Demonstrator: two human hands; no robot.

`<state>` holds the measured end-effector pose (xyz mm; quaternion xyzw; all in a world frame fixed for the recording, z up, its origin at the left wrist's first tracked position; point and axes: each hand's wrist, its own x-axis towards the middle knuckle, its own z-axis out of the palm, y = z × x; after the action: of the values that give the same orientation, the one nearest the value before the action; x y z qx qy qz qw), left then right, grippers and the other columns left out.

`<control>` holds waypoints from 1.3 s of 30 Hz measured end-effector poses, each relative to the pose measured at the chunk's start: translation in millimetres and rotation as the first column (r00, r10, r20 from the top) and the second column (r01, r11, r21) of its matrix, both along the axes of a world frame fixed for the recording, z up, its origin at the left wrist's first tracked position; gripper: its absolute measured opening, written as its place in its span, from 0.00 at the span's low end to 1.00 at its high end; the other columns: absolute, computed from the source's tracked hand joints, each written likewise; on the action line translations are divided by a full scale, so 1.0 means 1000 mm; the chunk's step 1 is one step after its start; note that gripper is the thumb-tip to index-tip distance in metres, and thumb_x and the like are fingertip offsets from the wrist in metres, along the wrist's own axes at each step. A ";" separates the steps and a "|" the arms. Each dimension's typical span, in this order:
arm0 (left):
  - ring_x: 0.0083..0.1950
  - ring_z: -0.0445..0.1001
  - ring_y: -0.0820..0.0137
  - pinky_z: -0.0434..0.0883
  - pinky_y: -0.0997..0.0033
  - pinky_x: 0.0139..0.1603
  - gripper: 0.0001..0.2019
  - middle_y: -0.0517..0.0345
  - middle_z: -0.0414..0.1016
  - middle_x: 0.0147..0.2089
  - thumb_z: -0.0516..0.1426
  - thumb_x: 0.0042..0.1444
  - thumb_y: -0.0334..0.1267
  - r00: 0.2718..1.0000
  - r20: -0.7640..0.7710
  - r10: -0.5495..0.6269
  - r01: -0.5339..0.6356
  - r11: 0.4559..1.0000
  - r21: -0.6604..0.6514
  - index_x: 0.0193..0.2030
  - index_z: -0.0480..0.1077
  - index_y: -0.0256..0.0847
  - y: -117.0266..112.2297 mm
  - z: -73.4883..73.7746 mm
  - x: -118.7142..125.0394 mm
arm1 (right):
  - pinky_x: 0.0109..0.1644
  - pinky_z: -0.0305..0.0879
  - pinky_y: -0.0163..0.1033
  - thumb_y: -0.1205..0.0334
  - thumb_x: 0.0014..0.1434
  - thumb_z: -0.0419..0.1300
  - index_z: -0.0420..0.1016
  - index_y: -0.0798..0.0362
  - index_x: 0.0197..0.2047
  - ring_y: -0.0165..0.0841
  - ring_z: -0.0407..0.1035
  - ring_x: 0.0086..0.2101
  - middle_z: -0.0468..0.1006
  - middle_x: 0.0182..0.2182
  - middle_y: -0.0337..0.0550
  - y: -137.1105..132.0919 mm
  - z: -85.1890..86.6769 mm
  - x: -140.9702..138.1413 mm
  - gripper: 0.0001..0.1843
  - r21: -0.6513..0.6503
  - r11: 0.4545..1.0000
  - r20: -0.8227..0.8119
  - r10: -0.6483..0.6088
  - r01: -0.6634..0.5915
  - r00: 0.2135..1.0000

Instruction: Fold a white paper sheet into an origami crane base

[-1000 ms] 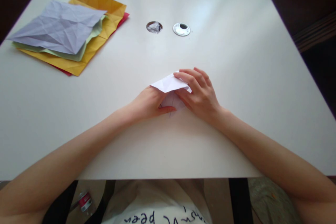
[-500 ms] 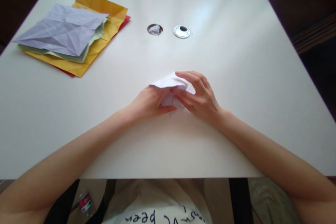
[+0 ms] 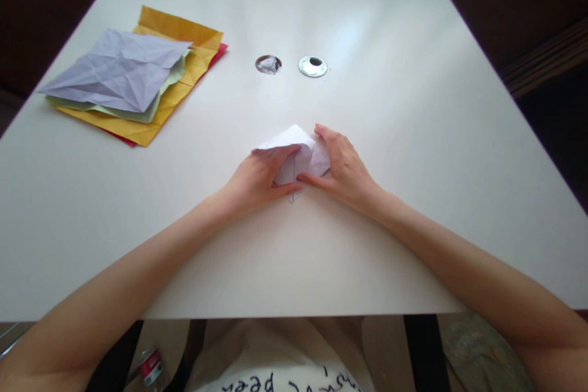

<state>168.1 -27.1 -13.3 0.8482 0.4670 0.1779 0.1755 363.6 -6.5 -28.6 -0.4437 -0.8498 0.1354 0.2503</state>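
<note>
A small folded sheet of white paper (image 3: 303,163) lies on the table between my hands, with one flap lifted towards the far side. My left hand (image 3: 266,174) grips its left side, fingers under the raised flap and thumb pressed near the lower point. On the right edge rests my right hand (image 3: 342,162), its thumb flat on the paper's lower part and its fingers stretched along the far right side. Part of the paper is hidden beneath both hands.
Creased lilac, pale green, yellow and red papers (image 3: 184,82) are stacked at the far left of the white table (image 3: 294,263). Two round cable holes (image 3: 268,65) are set beyond my hands. A bottle (image 3: 151,367) with a red label stands below the table edge.
My right fingers have come off the lifted flap and spread along the right side, uncovering more of the folded paper. The view has tilted up slightly.
</note>
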 end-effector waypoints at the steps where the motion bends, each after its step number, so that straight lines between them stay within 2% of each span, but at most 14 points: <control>1: 0.47 0.69 0.60 0.66 0.63 0.45 0.27 0.50 0.69 0.49 0.56 0.48 0.46 1.000 0.005 -0.002 0.002 1.000 -0.002 0.55 0.58 0.38 0.000 0.000 0.000 | 0.52 0.56 0.55 0.49 0.47 0.59 0.48 0.53 0.60 0.46 0.57 0.52 0.62 0.53 0.55 0.000 -0.001 0.000 0.41 -0.001 1.000 0.000 -0.022 0.022 1.000; 6: 0.47 0.69 0.60 0.66 0.63 0.45 0.26 0.50 0.69 0.48 0.57 0.48 0.44 1.000 0.009 -0.009 0.009 1.000 -0.005 0.54 0.59 0.39 0.002 0.000 0.000 | 0.52 0.56 0.53 0.51 0.49 0.58 0.54 0.55 0.57 0.46 0.58 0.51 0.64 0.51 0.55 0.002 -0.001 0.001 0.35 0.008 0.995 -0.001 -0.103 0.103 0.995; 11: 0.47 0.69 0.60 0.67 0.64 0.44 0.26 0.51 0.70 0.47 0.56 0.49 0.46 0.999 -0.035 -0.006 0.006 1.000 0.012 0.54 0.58 0.40 0.000 0.002 0.000 | 0.52 0.55 0.54 0.52 0.49 0.58 0.56 0.55 0.55 0.46 0.58 0.51 0.64 0.51 0.56 0.002 0.000 -0.001 0.33 -0.004 0.994 0.009 -0.111 0.111 0.994; 15: 0.43 0.71 0.63 0.67 0.68 0.38 0.25 0.53 0.71 0.46 0.54 0.52 0.46 0.994 -0.110 -0.004 0.010 0.998 0.056 0.55 0.57 0.41 -0.007 0.006 0.002 | 0.53 0.54 0.54 0.51 0.49 0.58 0.55 0.55 0.56 0.46 0.57 0.52 0.63 0.52 0.56 0.001 0.001 -0.001 0.34 -0.006 0.996 0.020 -0.091 0.091 0.996; 17: 0.38 0.72 0.65 0.66 0.71 0.34 0.20 0.54 0.73 0.41 0.52 0.54 0.46 0.989 -0.147 0.018 -0.003 0.995 0.098 0.52 0.61 0.42 -0.010 0.007 0.004 | 0.55 0.53 0.55 0.50 0.48 0.58 0.54 0.54 0.57 0.46 0.55 0.53 0.62 0.53 0.55 -0.001 0.002 -0.001 0.35 -0.014 0.997 0.039 -0.075 0.076 0.996; 19: 0.33 0.71 0.68 0.64 0.73 0.30 0.14 0.56 0.74 0.34 0.48 0.57 0.46 0.984 -0.172 0.052 -0.026 0.988 0.149 0.43 0.66 0.41 -0.010 0.006 0.005 | 0.56 0.51 0.55 0.49 0.49 0.58 0.52 0.53 0.58 0.46 0.53 0.55 0.60 0.55 0.55 -0.004 0.005 -0.002 0.36 -0.026 0.998 0.060 -0.056 0.057 0.997; 21: 0.31 0.70 0.69 0.63 0.73 0.28 0.14 0.56 0.73 0.30 0.46 0.59 0.44 0.984 -0.166 0.069 -0.034 0.979 0.202 0.36 0.68 0.39 -0.009 0.002 0.005 | 0.57 0.49 0.54 0.48 0.49 0.57 0.52 0.54 0.58 0.46 0.52 0.56 0.59 0.56 0.56 -0.007 0.007 -0.003 0.37 -0.046 0.998 0.086 -0.037 0.041 0.996; 23: 0.32 0.70 0.69 0.63 0.72 0.30 0.13 0.55 0.73 0.31 0.47 0.58 0.42 0.991 -0.124 0.055 -0.024 0.972 0.235 0.33 0.69 0.38 -0.007 -0.002 0.005 | 0.58 0.48 0.53 0.47 0.50 0.57 0.51 0.56 0.59 0.45 0.50 0.57 0.58 0.56 0.56 -0.009 0.010 -0.005 0.38 -0.072 0.997 0.114 -0.027 0.035 0.993; 26: 0.31 0.69 0.69 0.63 0.72 0.31 0.10 0.56 0.73 0.30 0.50 0.57 0.38 0.999 -0.028 0.034 -0.028 0.983 0.182 0.31 0.69 0.37 -0.006 -0.007 0.005 | 0.59 0.47 0.53 0.46 0.49 0.57 0.51 0.57 0.59 0.45 0.49 0.57 0.57 0.57 0.56 -0.011 0.012 -0.006 0.40 -0.102 0.994 0.142 -0.029 0.044 0.989; 32: 0.31 0.69 0.71 0.66 0.73 0.33 0.02 0.58 0.72 0.29 0.55 0.52 0.32 0.978 0.191 0.088 -0.080 0.995 -0.052 0.30 0.68 0.36 -0.007 -0.005 0.011 | 0.61 0.43 0.53 0.45 0.48 0.58 0.49 0.56 0.60 0.45 0.46 0.58 0.55 0.58 0.55 -0.014 0.012 -0.008 0.42 -0.136 0.990 0.167 -0.003 0.026 0.986; 35: 0.31 0.70 0.70 0.68 0.71 0.37 0.03 0.58 0.72 0.29 0.56 0.51 0.31 0.978 0.185 0.097 -0.079 0.992 -0.102 0.33 0.68 0.36 -0.007 -0.003 0.012 | 0.61 0.42 0.54 0.45 0.48 0.57 0.48 0.56 0.61 0.45 0.45 0.59 0.54 0.59 0.55 -0.015 0.013 -0.009 0.43 -0.158 0.987 0.180 0.011 0.018 0.984; 39: 0.36 0.71 0.68 0.68 0.66 0.43 0.07 0.56 0.73 0.35 0.55 0.51 0.29 0.981 0.170 0.097 -0.079 0.991 -0.109 0.38 0.67 0.37 -0.006 -0.005 0.013 | 0.61 0.41 0.55 0.44 0.48 0.57 0.47 0.56 0.61 0.45 0.44 0.59 0.53 0.59 0.54 -0.016 0.013 -0.010 0.43 -0.162 0.987 0.167 0.017 0.010 0.986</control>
<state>181.3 -33.0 -18.6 0.7977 0.4953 0.2354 0.2508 354.1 -22.3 -15.6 -0.4709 -0.8548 0.1668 0.1406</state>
